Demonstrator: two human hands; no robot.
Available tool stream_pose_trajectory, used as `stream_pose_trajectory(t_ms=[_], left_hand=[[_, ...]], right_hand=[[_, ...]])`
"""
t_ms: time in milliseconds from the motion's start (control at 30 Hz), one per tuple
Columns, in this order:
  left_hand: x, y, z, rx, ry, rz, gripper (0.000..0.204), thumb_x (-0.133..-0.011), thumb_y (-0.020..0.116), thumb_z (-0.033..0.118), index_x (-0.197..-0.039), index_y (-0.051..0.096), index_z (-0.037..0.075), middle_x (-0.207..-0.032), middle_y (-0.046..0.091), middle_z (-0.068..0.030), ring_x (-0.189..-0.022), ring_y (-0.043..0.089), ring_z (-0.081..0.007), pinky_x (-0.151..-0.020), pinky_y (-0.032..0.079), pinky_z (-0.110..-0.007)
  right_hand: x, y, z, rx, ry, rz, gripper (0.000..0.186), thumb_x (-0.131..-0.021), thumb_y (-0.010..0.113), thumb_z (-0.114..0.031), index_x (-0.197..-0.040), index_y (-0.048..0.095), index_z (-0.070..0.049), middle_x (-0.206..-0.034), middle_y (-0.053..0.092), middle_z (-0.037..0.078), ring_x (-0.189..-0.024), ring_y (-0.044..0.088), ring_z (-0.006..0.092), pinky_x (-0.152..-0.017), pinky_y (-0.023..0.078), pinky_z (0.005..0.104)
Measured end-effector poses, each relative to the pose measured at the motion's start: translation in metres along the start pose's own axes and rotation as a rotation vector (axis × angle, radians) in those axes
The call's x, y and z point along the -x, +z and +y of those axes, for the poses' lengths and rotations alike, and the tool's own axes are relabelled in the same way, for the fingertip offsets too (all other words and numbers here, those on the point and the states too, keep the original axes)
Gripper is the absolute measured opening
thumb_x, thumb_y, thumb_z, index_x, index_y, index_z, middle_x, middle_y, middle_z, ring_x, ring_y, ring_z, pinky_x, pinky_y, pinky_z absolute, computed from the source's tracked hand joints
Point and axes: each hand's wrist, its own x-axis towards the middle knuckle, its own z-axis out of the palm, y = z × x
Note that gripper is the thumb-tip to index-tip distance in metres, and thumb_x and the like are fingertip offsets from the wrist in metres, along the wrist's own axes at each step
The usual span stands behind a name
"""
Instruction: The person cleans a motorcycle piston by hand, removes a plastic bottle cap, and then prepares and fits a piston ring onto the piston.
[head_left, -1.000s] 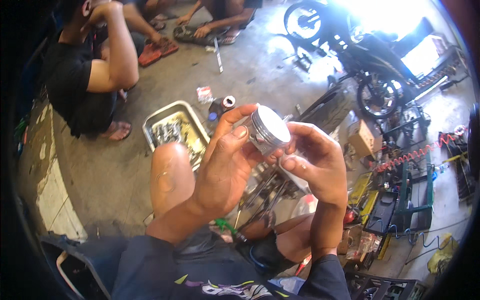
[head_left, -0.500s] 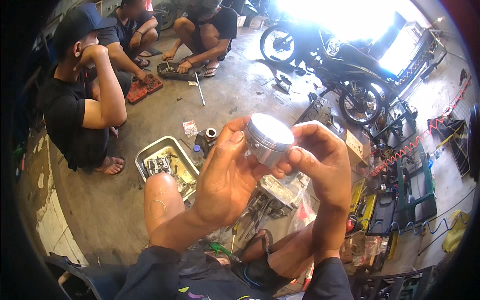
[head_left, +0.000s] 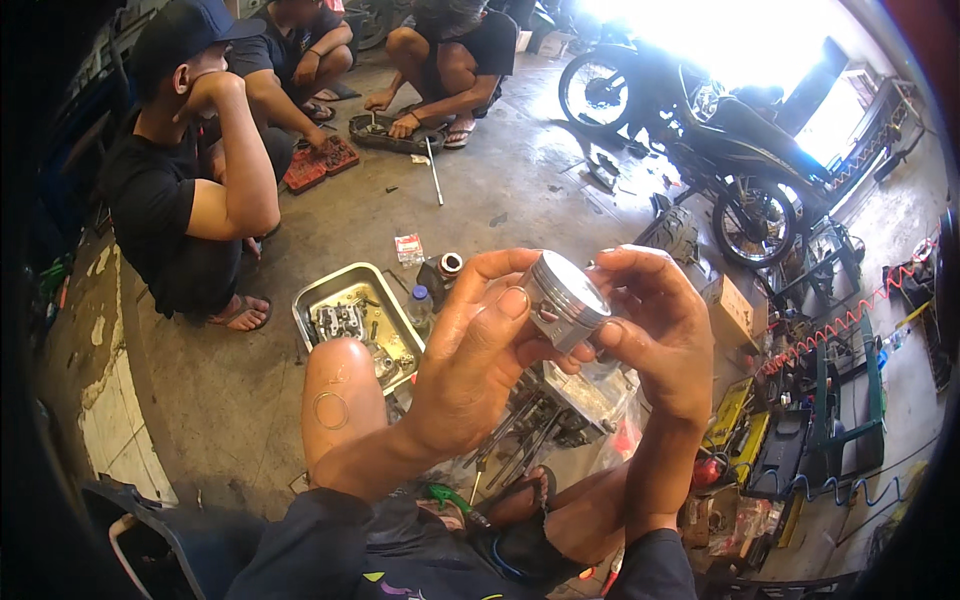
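Piston gripped by left hand and right hand, over grey floor; from piston, tray at nine o'clock, motorcycle past one!

Floor: grey concrete, stained and scuffed, with a dull sheen toward the upper right. Pale strip along the left side: surface chipped, edge ragged, joint lines visible. Light: intense white glare at the upper right, overexposed; whether from a door or a window cannot be determined. Its reflections lie on the floor around a dark motorcycle standing near the glare. Right side: crowded. A cardboard box, a green frame and a red coiled hose noted there. Far left margin: dark, detail indistinct.
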Motion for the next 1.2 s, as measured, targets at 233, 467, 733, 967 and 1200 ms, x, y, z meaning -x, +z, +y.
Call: stream_pose_trajectory(t_ms=[233, 467, 733, 967, 1200], left_hand=[[-0.001, -0.004, -0.003, -0.22, 0.104, 0.072, 0.045, -0.102, 0.049, 0.032, -0.136, 0.037, 0.004, -0.122, 0.056, -0.0199, -0.104, 0.063, -0.0272, -0.089, 0.053, -0.04], [-0.002, -0.02, -0.018, -0.495, 0.505, 0.051, 0.056, -0.09, 0.068, 0.002, -0.137, 0.038, -0.001, -0.129, 0.046, -0.0143, -0.121, 0.054, -0.024, -0.1, 0.048, -0.038], [-0.003, -0.027, -0.022, -0.922, 0.787, 0.13, 0.069, -0.076, 0.081, -0.001, -0.133, 0.042, -0.004, -0.124, 0.051, -0.0171, -0.117, 0.057, -0.0305, -0.098, 0.05, -0.04], [-0.01, -0.028, -0.023, -1.156, 1.024, 0.063, 0.064, -0.069, 0.083, -0.004, -0.124, 0.05, 0.001, -0.119, 0.056, -0.0185, -0.114, 0.059, -0.0395, -0.093, 0.052, -0.046], [-0.014, -0.029, -0.03, -1.086, 1.107, -0.007, 0.064, -0.067, 0.082, -0.004, -0.122, 0.051, 0.003, -0.123, 0.052, -0.0188, -0.112, 0.061, -0.0399, -0.093, 0.052, -0.046]], right_hand=[[-0.005, -0.001, 0.014, -0.018, 0.006, 0.008, 0.045, -0.079, 0.079, 0.0, -0.12, 0.059, 0.003, -0.112, 0.065, 0.009, -0.102, 0.06, 0.014, -0.095, 0.046, 0.0325], [-0.006, 0.012, 0.013, -0.051, 0.008, 0.088, 0.049, -0.078, 0.078, 0.004, -0.122, 0.056, 0.002, -0.112, 0.066, 0.013, -0.103, 0.062, 0.0171, -0.095, 0.048, 0.0332], [-0.005, 0.015, 0.019, -0.101, 0.007, 0.05, 0.068, -0.07, 0.086, -0.004, -0.129, 0.052, 0.002, -0.119, 0.064, 0.015, -0.112, 0.059, 0.0209, -0.096, 0.045, 0.0354], [-0.009, 0.011, 0.024, -0.097, -0.001, -0.005, 0.081, -0.065, 0.09, -0.009, -0.133, 0.049, 0.0, -0.123, 0.062, 0.013, -0.115, 0.057, 0.0209, -0.099, 0.042, 0.0364], [-0.011, -0.001, 0.031, -0.148, -0.075, -0.094, 0.092, -0.058, 0.093, -0.012, -0.135, 0.044, -0.001, -0.122, 0.06, 0.011, -0.117, 0.056, 0.0218, -0.102, 0.041, 0.037]])
